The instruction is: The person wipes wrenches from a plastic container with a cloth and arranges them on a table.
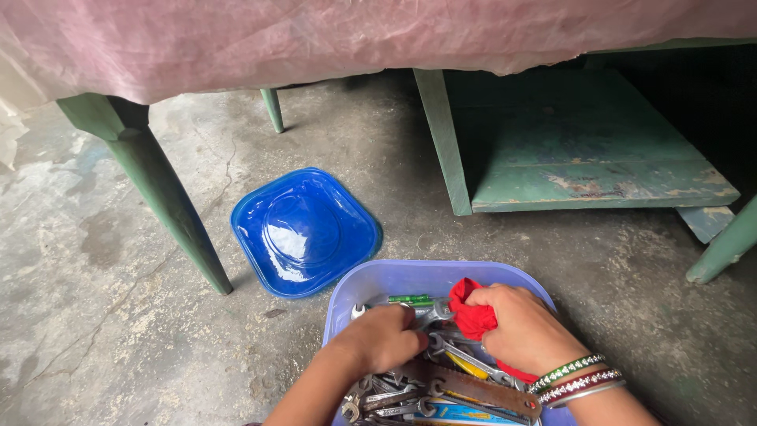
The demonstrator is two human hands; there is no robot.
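I am closing my right hand (524, 327) around the soft, light red rag (471, 314) while my left hand (386, 338) is curling down onto heavy, stiff, slippery wrenches (465, 361) in the tub (418, 276) on the floor, best gripped mid-handle.
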